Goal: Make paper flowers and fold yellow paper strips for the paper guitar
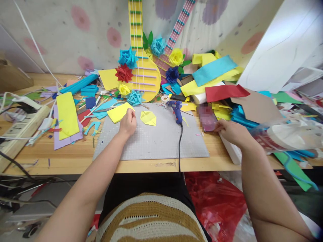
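My left hand (128,123) rests over the grey cutting mat (156,144), its fingers curled closed at the right corner of a folded yellow paper piece (118,112). Whether anything is inside those fingers is hidden. Just right of it lies a small creased yellow paper petal (148,118). My right hand (233,133) reaches to the right side, its fingertips closed together at the lower right edge of a dark, flat phone-like slab (207,119), partly pixelated. Between the hands, a blue glue gun (176,111) lies on the mat, its black cord running over the table edge.
A yellow paper guitar (147,79) and a pink one (174,37) with paper flowers lean at the back. Scissors (111,107) lie among left-hand scraps. Coloured paper (214,72) piles up at right, near a clear plastic bag (285,136). A power strip (22,131) stands far left.
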Motion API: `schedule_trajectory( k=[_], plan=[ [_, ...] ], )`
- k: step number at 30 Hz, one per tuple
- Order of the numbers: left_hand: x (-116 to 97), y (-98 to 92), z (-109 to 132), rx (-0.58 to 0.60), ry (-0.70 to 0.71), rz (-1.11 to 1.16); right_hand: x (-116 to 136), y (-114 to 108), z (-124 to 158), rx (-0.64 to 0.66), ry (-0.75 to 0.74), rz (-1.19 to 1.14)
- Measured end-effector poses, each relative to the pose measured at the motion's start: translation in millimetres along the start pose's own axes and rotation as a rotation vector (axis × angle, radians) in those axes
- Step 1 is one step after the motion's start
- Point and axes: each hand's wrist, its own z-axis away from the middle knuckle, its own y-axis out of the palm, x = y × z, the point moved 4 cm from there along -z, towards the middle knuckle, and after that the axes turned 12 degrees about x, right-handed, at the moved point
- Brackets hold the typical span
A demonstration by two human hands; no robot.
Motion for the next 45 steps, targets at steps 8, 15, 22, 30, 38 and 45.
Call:
schedule_trajectory(
  k=[8, 15, 22, 30, 38, 45],
  plan=[
    [-3, 6.7, 0, 0.097, 0.006, -0.029, 5, -5, 1, -0.004, 0.013, 0.007],
    [-1, 5.5, -2, 0.044, -0.015, -0.058, 48, -8, 5, 0.081, -0.138, -0.178],
    [-2, 7.7, -2, 0.046, 0.128, -0.014, 175, 0, 9, 0.008, -0.707, -0.226],
    [2, 11.1, -2, 0.199, 0.127, -0.091, 241, 12, -23, -0.158, -0.848, -0.126],
    [-8, 10.8, 1, 0.197, 0.154, -0.122, 243, 26, -38, -0.311, -0.791, -0.025],
    [-9, 6.8, 2, 0.132, 0.168, -0.068, 241, 25, -45, -0.322, -0.756, -0.035]
  ],
)
